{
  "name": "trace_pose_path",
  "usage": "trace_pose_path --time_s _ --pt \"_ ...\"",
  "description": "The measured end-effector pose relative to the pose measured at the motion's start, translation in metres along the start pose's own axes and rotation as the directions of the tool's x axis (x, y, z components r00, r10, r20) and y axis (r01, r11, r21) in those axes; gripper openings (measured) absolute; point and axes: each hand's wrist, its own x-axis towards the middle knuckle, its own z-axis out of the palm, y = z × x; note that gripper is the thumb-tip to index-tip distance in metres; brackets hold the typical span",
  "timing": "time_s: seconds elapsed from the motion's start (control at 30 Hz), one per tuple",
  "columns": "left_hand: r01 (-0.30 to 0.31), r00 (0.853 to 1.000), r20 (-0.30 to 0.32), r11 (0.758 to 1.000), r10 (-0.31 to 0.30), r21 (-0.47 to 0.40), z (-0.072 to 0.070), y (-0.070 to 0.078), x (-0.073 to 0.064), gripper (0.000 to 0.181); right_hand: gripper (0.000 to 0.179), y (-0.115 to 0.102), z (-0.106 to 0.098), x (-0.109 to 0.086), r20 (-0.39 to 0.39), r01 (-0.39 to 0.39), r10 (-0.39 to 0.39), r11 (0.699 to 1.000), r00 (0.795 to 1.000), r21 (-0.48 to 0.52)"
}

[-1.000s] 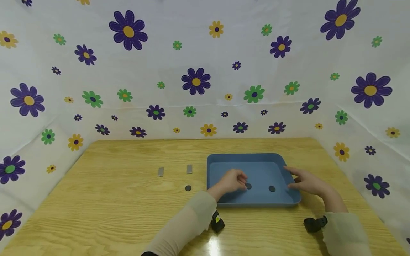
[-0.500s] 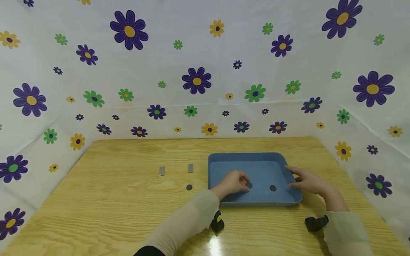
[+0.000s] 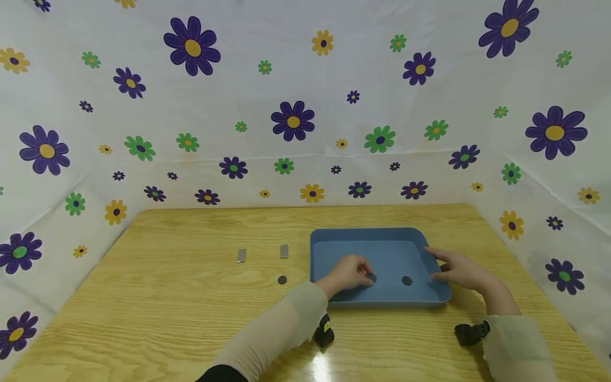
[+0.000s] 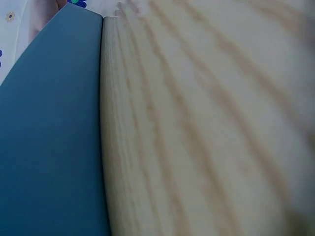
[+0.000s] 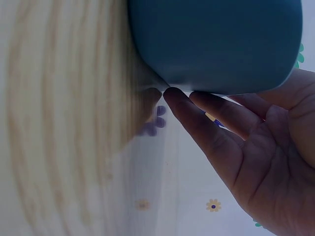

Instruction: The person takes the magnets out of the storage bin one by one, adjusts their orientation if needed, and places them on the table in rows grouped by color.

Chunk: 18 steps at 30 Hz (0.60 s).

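Observation:
A blue rectangular tray point(image 3: 363, 304) sits on the wooden table. My left hand point(image 3: 346, 273) reaches over its front-left side, with thumb and fingertips pinching a small dark round disc point(image 3: 372, 278) at the tray's floor. A second dark disc point(image 3: 407, 280) lies flat inside to the right. At the tray's right end, my right hand point(image 3: 460, 270) grips the wall, its thumb over the rim. In the right wrist view its fingers point(image 5: 182, 103) reach to the lower edge of the tray's outer wall point(image 5: 216, 44). The left wrist view misses the left fingers.
Left of the tray, a third dark disc point(image 3: 282, 279) lies on the table point(image 3: 167, 318). Behind it are two small grey rectangular pieces, one nearer the tray point(image 3: 284, 251) and one grey piece farther left point(image 3: 241, 255). A flower-printed white cloth point(image 3: 248, 95) encloses the table's back and sides.
The left hand's fingertips have closed in on the disc in the tray, which has shifted very slightly. The right hand keeps its place on the tray.

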Motion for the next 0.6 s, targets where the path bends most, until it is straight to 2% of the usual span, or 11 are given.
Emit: trace_pose_path --time_s 0.37,0.6 --pt "-0.007 1.000 0.014 1.000 0.007 0.004 0.0005 -0.0005 0.0002 0.013 0.070 0.0035 0.0010 0.0006 0.002 -0.008 0.008 1.000 1.000 0.006" --pt "-0.016 1.000 0.024 0.999 0.016 -0.032 -0.0003 -0.0004 -0.0006 0.014 0.070 0.0017 -0.0001 0.0001 0.005 0.010 -0.011 1.000 1.000 0.021"
